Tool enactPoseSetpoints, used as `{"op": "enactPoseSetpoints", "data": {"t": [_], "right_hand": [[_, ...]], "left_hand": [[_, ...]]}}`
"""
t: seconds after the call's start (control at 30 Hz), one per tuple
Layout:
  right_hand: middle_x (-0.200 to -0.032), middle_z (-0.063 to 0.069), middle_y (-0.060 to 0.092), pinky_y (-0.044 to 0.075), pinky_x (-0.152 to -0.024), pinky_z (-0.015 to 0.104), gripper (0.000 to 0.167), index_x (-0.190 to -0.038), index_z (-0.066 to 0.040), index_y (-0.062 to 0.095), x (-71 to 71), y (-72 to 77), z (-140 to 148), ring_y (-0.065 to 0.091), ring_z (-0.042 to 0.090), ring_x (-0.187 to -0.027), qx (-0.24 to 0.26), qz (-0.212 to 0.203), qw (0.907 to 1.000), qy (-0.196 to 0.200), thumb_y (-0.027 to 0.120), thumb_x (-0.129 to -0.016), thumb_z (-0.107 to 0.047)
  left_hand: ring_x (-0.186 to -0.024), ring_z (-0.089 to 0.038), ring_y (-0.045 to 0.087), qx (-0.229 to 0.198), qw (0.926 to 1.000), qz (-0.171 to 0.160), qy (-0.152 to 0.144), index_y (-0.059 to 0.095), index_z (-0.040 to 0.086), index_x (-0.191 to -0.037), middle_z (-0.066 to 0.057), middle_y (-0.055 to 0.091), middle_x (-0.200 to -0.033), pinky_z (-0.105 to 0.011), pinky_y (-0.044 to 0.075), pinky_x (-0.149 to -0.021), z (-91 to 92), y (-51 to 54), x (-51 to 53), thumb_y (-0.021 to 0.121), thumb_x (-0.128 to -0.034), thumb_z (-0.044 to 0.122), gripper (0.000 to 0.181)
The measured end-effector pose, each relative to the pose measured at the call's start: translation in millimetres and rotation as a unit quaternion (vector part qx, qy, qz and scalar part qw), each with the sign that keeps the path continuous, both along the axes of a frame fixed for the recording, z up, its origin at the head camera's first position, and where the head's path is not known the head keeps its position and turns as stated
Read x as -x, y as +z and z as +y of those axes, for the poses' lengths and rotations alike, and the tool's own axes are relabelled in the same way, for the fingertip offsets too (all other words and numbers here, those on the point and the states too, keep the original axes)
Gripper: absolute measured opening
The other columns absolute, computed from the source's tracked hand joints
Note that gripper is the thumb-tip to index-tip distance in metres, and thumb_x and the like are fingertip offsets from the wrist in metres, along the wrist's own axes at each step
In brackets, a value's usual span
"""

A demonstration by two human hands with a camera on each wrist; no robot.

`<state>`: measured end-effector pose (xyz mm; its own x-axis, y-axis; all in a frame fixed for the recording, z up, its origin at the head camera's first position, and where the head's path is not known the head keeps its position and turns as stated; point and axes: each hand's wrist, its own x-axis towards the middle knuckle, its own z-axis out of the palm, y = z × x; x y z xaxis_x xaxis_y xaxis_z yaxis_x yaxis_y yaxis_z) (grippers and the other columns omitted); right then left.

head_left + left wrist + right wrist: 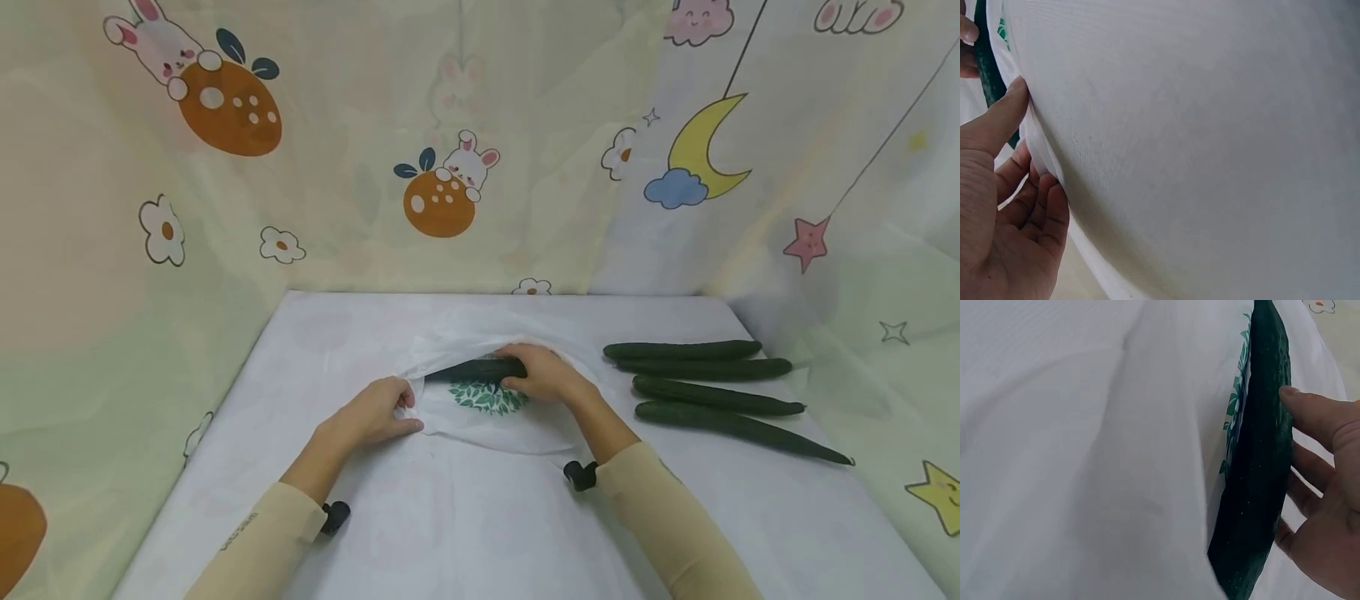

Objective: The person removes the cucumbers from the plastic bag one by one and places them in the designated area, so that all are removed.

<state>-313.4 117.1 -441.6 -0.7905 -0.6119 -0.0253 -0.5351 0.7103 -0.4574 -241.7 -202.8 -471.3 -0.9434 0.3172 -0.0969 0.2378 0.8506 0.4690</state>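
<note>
A dark green cucumber [476, 369] lies across a white plastic bag [517, 437] with a green leaf print. My right hand [547, 375] grips its right end, thumb on one side and fingers on the other. The cucumber's left end reaches into the bag's mouth, where its tip is hidden. At that mouth my left hand [371, 412] holds the bag's edge. The left wrist view shows the thumb and curled fingers of the left hand [1013, 250] on the thin plastic. In the right wrist view the cucumber [1260, 425] runs beside the bag's edge.
Several more cucumbers [720, 394] lie roughly side by side on the right of the white table [352, 333]. Behind and beside the table hang patterned curtains [337, 167]. A small dark device [580, 476] sits at each wrist.
</note>
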Motion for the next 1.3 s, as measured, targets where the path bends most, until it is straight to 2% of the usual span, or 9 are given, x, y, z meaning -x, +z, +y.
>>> {"op": "enactPoseSetpoints", "data": {"t": [0.17, 0.5, 0.8, 1.0, 1.3], "right_hand": [[-0.150, 0.009, 0.055, 0.035, -0.119, 0.047, 0.053, -0.147, -0.009, 0.055, -0.2, 2.3, -2, 0.045, 0.030, -0.144, -0.010, -0.006, 0.9999, 0.000, 0.070, -0.099, -0.026], [-0.148, 0.007, 0.057, 0.035, -0.119, 0.048, 0.050, -0.143, -0.013, 0.060, -4.6, -5.5, 3, 0.047, 0.029, -0.143, -0.018, -0.030, 0.9994, -0.007, 0.075, -0.096, -0.024], [-0.146, 0.009, 0.059, 0.038, -0.116, 0.050, 0.046, -0.140, -0.013, 0.062, -9.6, -8.4, 7, 0.050, 0.031, -0.140, 0.019, -0.026, 0.9994, 0.013, 0.075, -0.096, -0.021], [-0.146, 0.007, 0.059, 0.037, -0.117, 0.049, 0.047, -0.140, -0.013, 0.062, -12.8, -9.9, 10, 0.048, 0.030, -0.142, 0.033, -0.038, 0.9986, 0.015, 0.074, -0.096, -0.021], [-0.147, 0.006, 0.058, 0.037, -0.117, 0.050, 0.047, -0.142, -0.014, 0.060, -22.7, -5.8, 16, 0.047, 0.030, -0.143, 0.046, -0.049, 0.9974, 0.026, 0.073, -0.097, -0.023]], "left_hand": [[-0.087, -0.017, 0.054, 0.001, 1.0000, -0.005, 0.000, 0.062, 0.012, -0.097, 0.000, 0.061, -0.097, -0.036, 0.047, -0.083, -0.2, 3.3, 0.7, 0.086, -0.0843, 0.035, 0.035], [-0.086, -0.015, 0.053, -0.003, 1.0000, -0.001, -0.007, 0.062, 0.012, -0.096, 0.001, 0.061, -0.095, -0.037, 0.048, -0.083, -1.6, -1.4, 0.0, 0.085, -0.0845, 0.036, 0.035], [-0.085, -0.015, 0.053, -0.005, 1.0000, 0.006, 0.002, 0.062, 0.012, -0.096, 0.001, 0.061, -0.095, -0.036, 0.047, -0.083, -0.2, -1.8, -0.6, 0.086, -0.0838, 0.035, 0.035], [-0.085, -0.015, 0.052, -0.003, 1.0000, 0.005, -0.001, 0.061, 0.013, -0.095, 0.001, 0.059, -0.093, -0.035, 0.046, -0.081, 0.8, -2.5, -0.9, 0.086, -0.0838, 0.035, 0.035], [-0.087, -0.016, 0.053, -0.011, 0.9999, 0.002, -0.004, 0.062, 0.011, -0.096, 0.001, 0.061, -0.097, -0.037, 0.047, -0.084, 0.0, -0.9, -1.8, 0.086, -0.0847, 0.034, 0.035]]}}
